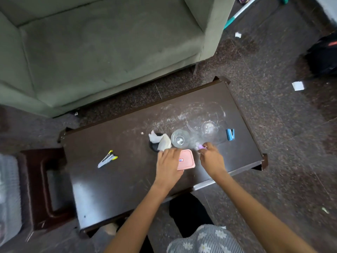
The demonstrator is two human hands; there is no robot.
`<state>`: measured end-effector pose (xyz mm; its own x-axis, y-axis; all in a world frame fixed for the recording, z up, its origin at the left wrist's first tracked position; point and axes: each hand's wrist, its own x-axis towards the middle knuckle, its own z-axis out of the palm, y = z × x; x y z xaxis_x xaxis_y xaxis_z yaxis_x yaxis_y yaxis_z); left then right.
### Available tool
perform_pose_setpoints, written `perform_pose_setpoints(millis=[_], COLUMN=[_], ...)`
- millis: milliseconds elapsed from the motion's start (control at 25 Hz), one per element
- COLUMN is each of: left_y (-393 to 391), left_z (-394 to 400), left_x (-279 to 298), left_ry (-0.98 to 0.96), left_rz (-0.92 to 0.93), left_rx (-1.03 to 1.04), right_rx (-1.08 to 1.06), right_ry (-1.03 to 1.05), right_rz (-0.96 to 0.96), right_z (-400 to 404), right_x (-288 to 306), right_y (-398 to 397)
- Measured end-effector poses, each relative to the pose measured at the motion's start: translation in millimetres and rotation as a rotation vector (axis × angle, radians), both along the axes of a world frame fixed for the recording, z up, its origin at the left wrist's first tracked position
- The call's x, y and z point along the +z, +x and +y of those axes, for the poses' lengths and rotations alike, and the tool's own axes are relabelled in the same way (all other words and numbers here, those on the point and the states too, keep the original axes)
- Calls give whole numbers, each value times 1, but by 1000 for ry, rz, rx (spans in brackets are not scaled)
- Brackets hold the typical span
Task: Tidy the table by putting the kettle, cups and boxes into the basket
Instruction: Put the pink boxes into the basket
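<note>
Flat pink plastic box [187, 159] with rounded corners lies near the dark counter's [113, 183] front edge, between both hands. The left hand [168, 166] rests touching its left side, fingers spread; the right hand [211, 157] pinches a small purple object [201, 147] just right of it. No basket is visible.

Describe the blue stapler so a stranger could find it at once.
Start at the dark brown table in front of the green sofa. Near its right end, just right of two clear glasses, lies the blue stapler. It is the only blue thing on the table.
</note>
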<state>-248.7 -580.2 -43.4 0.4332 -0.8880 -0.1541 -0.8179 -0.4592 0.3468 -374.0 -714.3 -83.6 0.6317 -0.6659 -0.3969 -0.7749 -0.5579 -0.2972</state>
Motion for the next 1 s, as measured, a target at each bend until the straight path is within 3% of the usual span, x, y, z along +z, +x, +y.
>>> perform_pose_setpoints(millis=[200, 480, 760, 1000], left_y=[38, 116, 215, 289], left_z=[87, 256, 475, 619], left_x=[35, 59, 58, 42], left_ry=[4, 1, 70, 131], left_rz=[-32, -47, -71, -36], left_rx=[52, 162, 308, 453], right_rx=[107, 256, 451, 625], right_ry=[-26, -40, 56, 123], right_rz=[-107, -155, -214, -137], right_z=[94, 251, 446, 565], right_x=[64, 97, 103, 89], right_y=[26, 122, 240, 329])
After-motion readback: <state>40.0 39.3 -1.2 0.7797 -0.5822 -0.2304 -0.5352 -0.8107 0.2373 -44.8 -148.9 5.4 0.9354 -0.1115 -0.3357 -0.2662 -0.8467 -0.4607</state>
